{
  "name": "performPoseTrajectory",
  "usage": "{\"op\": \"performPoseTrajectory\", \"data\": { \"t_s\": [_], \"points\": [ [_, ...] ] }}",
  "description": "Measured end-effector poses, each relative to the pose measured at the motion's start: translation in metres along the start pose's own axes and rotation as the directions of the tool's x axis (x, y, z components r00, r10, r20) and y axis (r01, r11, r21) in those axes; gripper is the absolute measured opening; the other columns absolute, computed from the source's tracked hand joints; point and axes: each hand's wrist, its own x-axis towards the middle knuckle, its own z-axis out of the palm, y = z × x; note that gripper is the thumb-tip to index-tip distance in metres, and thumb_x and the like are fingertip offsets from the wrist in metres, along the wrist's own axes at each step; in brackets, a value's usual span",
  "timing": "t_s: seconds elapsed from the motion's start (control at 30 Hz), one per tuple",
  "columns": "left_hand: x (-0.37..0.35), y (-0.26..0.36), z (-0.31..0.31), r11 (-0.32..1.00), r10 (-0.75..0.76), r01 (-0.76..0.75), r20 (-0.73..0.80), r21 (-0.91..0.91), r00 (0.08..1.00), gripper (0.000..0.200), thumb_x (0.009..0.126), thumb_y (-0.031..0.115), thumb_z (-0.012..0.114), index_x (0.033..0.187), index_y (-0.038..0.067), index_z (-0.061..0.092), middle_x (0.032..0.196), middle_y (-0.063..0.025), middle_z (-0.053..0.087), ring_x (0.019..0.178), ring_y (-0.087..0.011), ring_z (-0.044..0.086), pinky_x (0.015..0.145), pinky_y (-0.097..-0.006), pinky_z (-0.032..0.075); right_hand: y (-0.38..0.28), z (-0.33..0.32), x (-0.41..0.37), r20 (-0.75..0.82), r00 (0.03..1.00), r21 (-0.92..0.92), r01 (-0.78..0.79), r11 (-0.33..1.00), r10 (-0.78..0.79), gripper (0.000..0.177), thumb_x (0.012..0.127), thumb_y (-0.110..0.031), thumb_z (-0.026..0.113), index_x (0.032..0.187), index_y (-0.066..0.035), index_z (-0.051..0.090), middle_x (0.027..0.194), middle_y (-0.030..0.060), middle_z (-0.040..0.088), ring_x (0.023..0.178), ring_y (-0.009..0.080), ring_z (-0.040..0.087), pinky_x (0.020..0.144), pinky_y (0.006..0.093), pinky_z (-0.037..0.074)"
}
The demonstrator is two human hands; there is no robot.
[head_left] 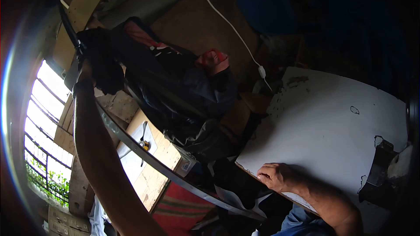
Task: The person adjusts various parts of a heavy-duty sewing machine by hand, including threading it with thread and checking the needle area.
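Note:
My left arm reaches up at the left, and my left hand (87, 70) is in deep shadow beside a dark bag or cloth (103, 59) and a thin black object (69, 25). Its fingers cannot be made out. My right hand (272, 176) rests on the near left edge of a white board (332, 118), its fingers curled at the rim. The board has chipped edges and a dark broken patch at its right. A long curved metal strip (162, 166) runs from near my left hand down toward the bottom centre.
Dark garments (192, 87) with red parts hang in the middle. A white cable (227, 21) with a switch drops toward the board. A wooden table (153, 183) holds paper and a yellow-black item (145, 145). A barred window (46, 135) is at the left.

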Motion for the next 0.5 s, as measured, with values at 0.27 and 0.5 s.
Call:
{"op": "performPoseTrajectory", "data": {
  "t_s": [0.27, 0.5],
  "points": [
    [0.01, -0.012, -0.001, 0.419, 0.543, -0.324, 0.053, 0.848, 0.838, 0.038, 0.091, 0.02, 0.055, 0.123, 0.002, 0.064, 0.112, -0.0252, 0.069, 0.102, -0.0401, 0.068, 0.088, -0.0488, 0.055, -0.002, 0.0, 0.001, -0.009, 1.0, -0.009, -0.002, 1.0, 0.002, 0.015, 0.093, -0.016, 0.065, 0.092, -0.001, 0.07, 0.091, 0.0157, 0.073, 0.084, 0.0347, 0.071, 0.077, 0.043, 0.057],
    [-0.077, 0.028, 0.018, 0.481, 0.742, -0.514, -0.017, 0.71, 0.671, 0.033, 0.085, 0.006, 0.054, 0.114, -0.004, 0.066, 0.102, -0.0308, 0.069, 0.097, -0.046, 0.068, 0.086, -0.0511, 0.055, -0.009, -0.003, 0.0, -0.028, 1.0, -0.003, -0.001, 1.0, 0.001, 0.016, 0.093, -0.016, 0.065, 0.092, -0.001, 0.07, 0.091, 0.0172, 0.072, 0.084, 0.0369, 0.071, 0.077, 0.0442, 0.057]
  ]
}}
